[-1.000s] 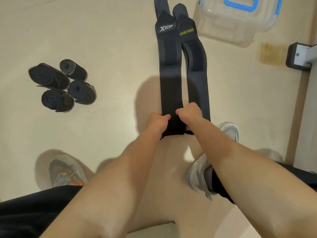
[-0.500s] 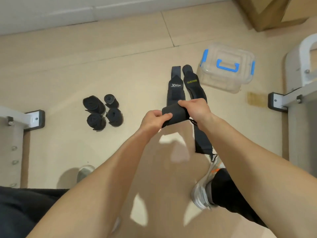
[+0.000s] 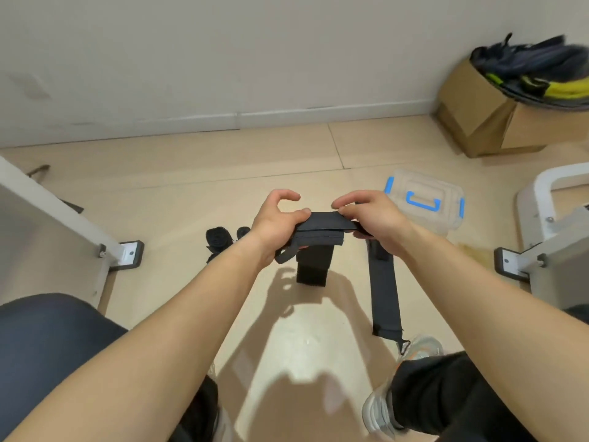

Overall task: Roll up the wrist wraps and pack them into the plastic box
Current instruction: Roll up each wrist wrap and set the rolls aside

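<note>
A black wrist wrap (image 3: 320, 232) is lifted off the floor, folded over at its top, with its free end hanging down below my hands. My left hand (image 3: 277, 223) pinches its left end between thumb and fingers. My right hand (image 3: 371, 218) pinches its right end. A second black wrist wrap (image 3: 384, 291) lies flat on the floor under my right wrist. Rolled black wraps (image 3: 220, 239) sit on the floor, partly hidden behind my left forearm. The clear plastic box (image 3: 446, 218) with blue handle and latches stands lid-on beyond my right hand.
White frame legs with black feet stand at left (image 3: 129, 255) and right (image 3: 510, 261). A cardboard box (image 3: 478, 119) holding dark and yellow gear sits by the wall at the far right. My shoes (image 3: 420, 347) rest on the floor below.
My head has tilted up, so the wall and cardboard box came into view. Both hands have raised the wrap off the floor, its end now hanging free.
</note>
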`<state>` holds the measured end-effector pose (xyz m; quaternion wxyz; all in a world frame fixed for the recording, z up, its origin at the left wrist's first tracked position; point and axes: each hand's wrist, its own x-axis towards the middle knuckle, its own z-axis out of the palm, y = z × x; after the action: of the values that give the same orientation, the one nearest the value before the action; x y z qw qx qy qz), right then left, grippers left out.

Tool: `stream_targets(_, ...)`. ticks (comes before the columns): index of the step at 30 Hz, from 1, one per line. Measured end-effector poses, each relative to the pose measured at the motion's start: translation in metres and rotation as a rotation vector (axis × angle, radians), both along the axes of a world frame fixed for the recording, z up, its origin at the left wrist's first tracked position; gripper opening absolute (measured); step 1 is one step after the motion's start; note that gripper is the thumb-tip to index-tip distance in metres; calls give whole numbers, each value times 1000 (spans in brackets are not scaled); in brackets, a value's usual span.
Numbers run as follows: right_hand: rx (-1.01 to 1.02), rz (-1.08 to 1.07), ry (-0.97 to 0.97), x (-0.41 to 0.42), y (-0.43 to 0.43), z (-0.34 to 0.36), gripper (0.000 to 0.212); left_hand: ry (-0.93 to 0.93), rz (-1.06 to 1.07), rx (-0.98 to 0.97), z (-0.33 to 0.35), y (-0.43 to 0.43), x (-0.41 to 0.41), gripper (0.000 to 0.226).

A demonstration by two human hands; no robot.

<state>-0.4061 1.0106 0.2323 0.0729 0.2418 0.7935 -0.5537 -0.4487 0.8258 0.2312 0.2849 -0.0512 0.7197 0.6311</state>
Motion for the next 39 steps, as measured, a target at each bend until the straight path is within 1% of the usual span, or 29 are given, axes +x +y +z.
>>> stream_targets(2, -11, 67, 13, 1, -1, 20, 38, -16, 20, 45, 19, -5, -2, 15)
stream_targets(4, -25, 161, 67, 3, -2, 41, 45, -39, 69, 70, 36, -11, -4, 15)
stream_targets(6, -22, 268, 106, 5, -1, 60, 42, -93, 109, 127, 51, -15, -6, 18)
stream_targets(10, 40, 403, 201, 12, -4, 89, 37, -256, 147, 289, 78, -22, -7, 19)
stream_targets(11, 65, 442, 244, 13, -5, 91, 30, -300, 145, 332, 83, -23, -7, 20)
stream_targets(12, 98, 478, 273, 13, -5, 91, 17, -334, 143, 372, 86, -24, -7, 20)
stream_targets(13, 139, 504, 299, 12, -6, 90, 13, -365, 139, 409, 89, -25, -7, 19)
stream_targets(14, 175, 500, 334, 10, -7, 85, 23, -395, 136, 443, 91, -25, -6, 19)
stream_targets(15, 174, 462, 375, 7, -9, 80, 27, -419, 139, 468, 93, -26, -6, 19)
stream_targets(17, 101, 344, 463, 2, -14, 75, 21, -425, 136, 500, 93, -29, -9, 23)
stream_targets(18, 44, 292, 494, 0, -17, 73, 20, -404, 110, 489, 94, -30, -10, 24)
stream_targets(19, -13, 247, 510, -2, -18, 71, 20, -346, 70, 425, 94, -32, -12, 25)
stream_targets(20, -46, 212, 516, -5, -18, 70, 20, -235, 20, 292, 92, -34, -15, 29)
stream_targets(21, -66, 191, 515, -7, -18, 69, 20, -74, -24, 134, 90, -35, -18, 35)
stream_targets(22, -72, 178, 506, -9, -17, 67, 19, 114, -49, 22, 90, -36, -20, 41)
stream_targets(23, -82, 170, 491, -11, -17, 67, 19, 309, -70, -18, 90, -36, -23, 43)
stream_targets(24, -95, 169, 476, -13, -18, 67, 18, 484, -105, -3, 89, -37, -24, 40)
stream_targets(25, -126, 163, 465, -14, -19, 67, 16, 610, -164, 27, 90, -37, -24, 40)
stream_targets(27, -224, 145, 452, -16, -21, 69, 12, 746, -284, 17, 87, -37, -24, 51)
stream_targets(28, -263, 133, 447, -16, -23, 70, 13, 807, -301, -11, 84, -35, -23, 49)
stream_targets(30, -321, 114, 431, -18, -25, 70, 19, 937, -214, -51, 79, -28, -22, 29)
stream_targets(32, -383, 118, 400, -19, -26, 70, 20, 944, -87, -13, 76, -24, -22, 12)
stream_targets(33, -421, 135, 383, -19, -27, 70, 16, 921, -42, -1, 76, -23, -23, 9)
stream_targets(34, -463, 151, 362, -19, -26, 69, 11, 905, -8, 0, 76, -23, -25, 11)
stream_targets(37, -577, 139, 324, -19, -25, 69, 19, 846, 10, 17, 77, -23, -29, 13)
stream_targets(39, -602, 124, 313, -19, -25, 70, 19, 795, 17, 90, 79, -21, -28, 12)
